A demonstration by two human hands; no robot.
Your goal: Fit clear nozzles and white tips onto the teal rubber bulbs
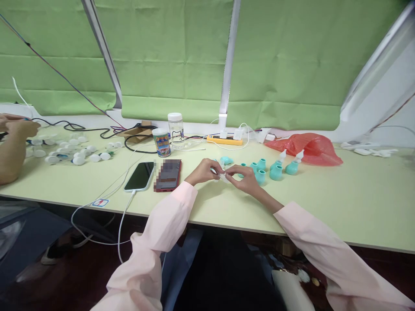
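My left hand [206, 172] and my right hand [244, 179] meet over the table, both with fingers pinched on one small whitish translucent piece [223, 177]. Its exact kind is too small to tell, and fingertips cover part of it. Just behind my hands lies a teal piece [227, 160], with a small clear part beside it. To the right stand several teal rubber bulbs [260, 176] with open necks. Two of the bulbs carry white pointed tips [299, 156]. My right hand hides part of the nearest bulbs.
A charging phone [140, 176], a red-cased phone [167, 175], a can [161, 143] and a clear jar [176, 128] stand left. Behind are a yellow power strip [224, 140] and a red plastic bag [308, 148]. At far left, another person's hands [19, 125] are above several white-capped pieces [78, 158].
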